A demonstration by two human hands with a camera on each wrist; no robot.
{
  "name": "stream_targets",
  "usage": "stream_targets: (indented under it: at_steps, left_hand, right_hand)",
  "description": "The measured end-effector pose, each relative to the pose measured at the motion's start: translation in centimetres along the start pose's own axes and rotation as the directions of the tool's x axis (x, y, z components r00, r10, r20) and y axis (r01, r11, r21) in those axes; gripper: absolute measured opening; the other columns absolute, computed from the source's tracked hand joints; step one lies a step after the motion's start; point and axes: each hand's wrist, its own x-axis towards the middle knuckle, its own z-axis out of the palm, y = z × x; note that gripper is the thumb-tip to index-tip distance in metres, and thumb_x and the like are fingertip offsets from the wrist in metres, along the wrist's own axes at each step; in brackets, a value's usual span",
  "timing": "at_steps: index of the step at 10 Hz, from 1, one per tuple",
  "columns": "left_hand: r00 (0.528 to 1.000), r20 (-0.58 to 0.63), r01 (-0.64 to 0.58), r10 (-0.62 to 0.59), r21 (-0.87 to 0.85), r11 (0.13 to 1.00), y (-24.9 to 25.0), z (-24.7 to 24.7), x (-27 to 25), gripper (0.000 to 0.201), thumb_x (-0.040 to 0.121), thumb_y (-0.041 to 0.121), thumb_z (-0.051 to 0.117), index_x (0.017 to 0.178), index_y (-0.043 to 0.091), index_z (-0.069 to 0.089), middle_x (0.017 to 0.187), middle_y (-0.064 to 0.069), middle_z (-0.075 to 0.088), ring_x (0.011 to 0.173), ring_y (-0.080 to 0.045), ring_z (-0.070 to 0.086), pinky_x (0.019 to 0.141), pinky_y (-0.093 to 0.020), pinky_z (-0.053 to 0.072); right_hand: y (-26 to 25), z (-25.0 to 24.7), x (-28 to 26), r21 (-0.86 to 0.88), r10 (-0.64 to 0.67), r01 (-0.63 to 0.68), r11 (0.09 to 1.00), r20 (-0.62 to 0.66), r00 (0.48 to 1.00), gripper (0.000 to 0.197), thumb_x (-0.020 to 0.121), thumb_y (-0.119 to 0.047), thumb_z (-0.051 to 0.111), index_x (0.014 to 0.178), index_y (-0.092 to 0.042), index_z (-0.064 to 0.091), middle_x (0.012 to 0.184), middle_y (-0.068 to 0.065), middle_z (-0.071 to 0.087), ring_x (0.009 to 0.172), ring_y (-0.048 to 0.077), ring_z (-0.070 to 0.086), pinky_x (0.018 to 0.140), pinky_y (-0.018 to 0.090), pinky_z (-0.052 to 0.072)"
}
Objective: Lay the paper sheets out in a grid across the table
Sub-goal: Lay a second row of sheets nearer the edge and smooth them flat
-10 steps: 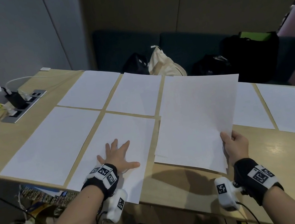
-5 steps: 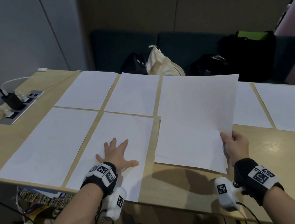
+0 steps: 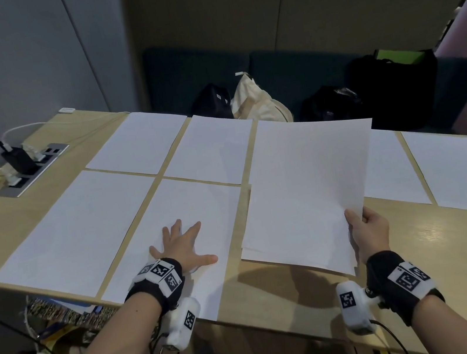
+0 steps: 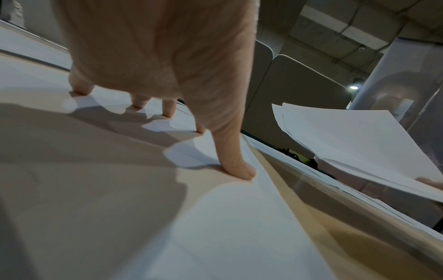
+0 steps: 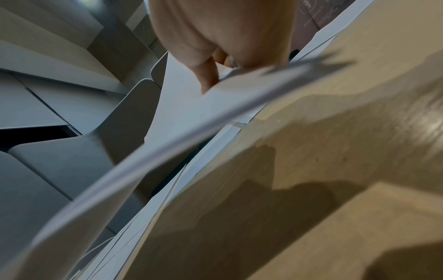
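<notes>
- Our left hand (image 3: 185, 248) lies flat with fingers (image 4: 236, 166) spread wide, pressing the near middle sheet (image 3: 179, 232) onto the table (image 3: 442, 250).
- Our right hand (image 3: 369, 231) pinches the near right corner of a loose stack of sheets (image 3: 305, 189), thumb on top; the other fingers are hidden beneath.
- The stack hovers above the table and covers whatever lies under it.
- Its long axis runs away from us, as with the laid sheets.
</notes>
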Motion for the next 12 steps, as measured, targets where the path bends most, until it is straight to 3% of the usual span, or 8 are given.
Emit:
stream_targets:
  at_steps: [2, 8, 9, 10, 11, 12]
  left_hand:
    - [1.000, -0.007, 0.008, -0.008, -0.003, 1.000, -0.2, 0.0, 0.1, 0.095, 0.074, 0.060, 0.063, 0.149, 0.040, 0.009, 0.161, -0.003, -0.012, 0.147, -0.030, -0.015, 0.110, -0.065, 0.003]
    - [1.000, -0.008, -0.010, 0.010, -0.001, 1.000, -0.2, 0.0, -0.2, 0.095, 0.074, 0.059, 0.064, 0.149, 0.039, 0.010, 0.161, -0.003, -0.011, 0.147, -0.029, -0.013, 0.111, -0.065, 0.003]
    - [1.000, 0.003, -0.010, 0.010, -0.010, 1.000, -0.3, -0.1, -0.2, 0.096, 0.073, 0.061, 0.064, 0.149, 0.039, 0.010, 0.161, -0.003, -0.011, 0.147, -0.029, -0.014, 0.110, -0.066, 0.004]
    - [1.000, -0.005, -0.017, 0.017, -0.032, 0.999, -0.2, -0.1, -0.3, 0.096, 0.073, 0.062, 0.063, 0.149, 0.039, 0.009, 0.161, -0.003, -0.010, 0.147, -0.029, -0.014, 0.111, -0.065, 0.003]
    - [0.993, -0.108, -0.054, 0.045, -0.081, 0.995, 0.7, -0.5, -0.8, 0.088, 0.076, 0.065, 0.058, 0.149, 0.038, 0.016, 0.162, 0.000, -0.004, 0.148, -0.024, -0.011, 0.113, -0.058, -0.002]
    - [0.951, -0.291, -0.157, 0.110, -0.146, 0.977, 2.7, -1.5, -1.4, 0.069, 0.085, 0.056, 0.051, 0.146, 0.031, 0.030, 0.159, 0.002, 0.017, 0.147, -0.019, 0.008, 0.115, -0.045, 0.005]
  right_hand:
    - [0.0, 0.1, 0.0, -0.004, -0.009, 0.009, 1.000, -0.010, 1.000, 0.033, 0.093, -0.003, 0.048, 0.124, 0.006, 0.053, 0.117, 0.021, 0.060, 0.095, 0.026, 0.056, 0.088, 0.032, 0.045]
    - [0.3, 0.0, 0.1, 0.006, -0.014, 0.014, 1.000, 0.002, 1.000, 0.032, 0.092, 0.000, 0.048, 0.123, 0.007, 0.053, 0.121, 0.024, 0.060, 0.096, 0.026, 0.056, 0.088, 0.031, 0.045]
    - [0.2, 0.0, 0.1, -0.001, -0.024, 0.024, 1.000, 0.010, 1.000, 0.032, 0.092, 0.001, 0.047, 0.123, 0.009, 0.054, 0.118, 0.022, 0.061, 0.095, 0.025, 0.055, 0.082, 0.030, 0.047]
    - [0.0, 0.0, -0.1, 0.005, -0.033, 0.033, 0.999, 0.018, 0.999, 0.032, 0.092, 0.001, 0.047, 0.123, 0.009, 0.053, 0.110, 0.016, 0.059, 0.096, 0.023, 0.055, 0.088, 0.030, 0.043]
    - [0.2, -0.2, 0.0, 0.008, -0.031, 0.031, 0.999, 0.031, 0.999, 0.032, 0.092, 0.000, 0.048, 0.123, 0.008, 0.054, 0.109, 0.015, 0.059, 0.091, 0.024, 0.057, 0.084, 0.030, 0.046]
    - [0.6, -0.3, 0.2, 0.015, -0.016, 0.015, 1.000, 0.054, 0.998, 0.032, 0.092, -0.001, 0.050, 0.123, 0.007, 0.054, 0.108, 0.017, 0.061, 0.082, 0.023, 0.060, 0.079, 0.031, 0.050]
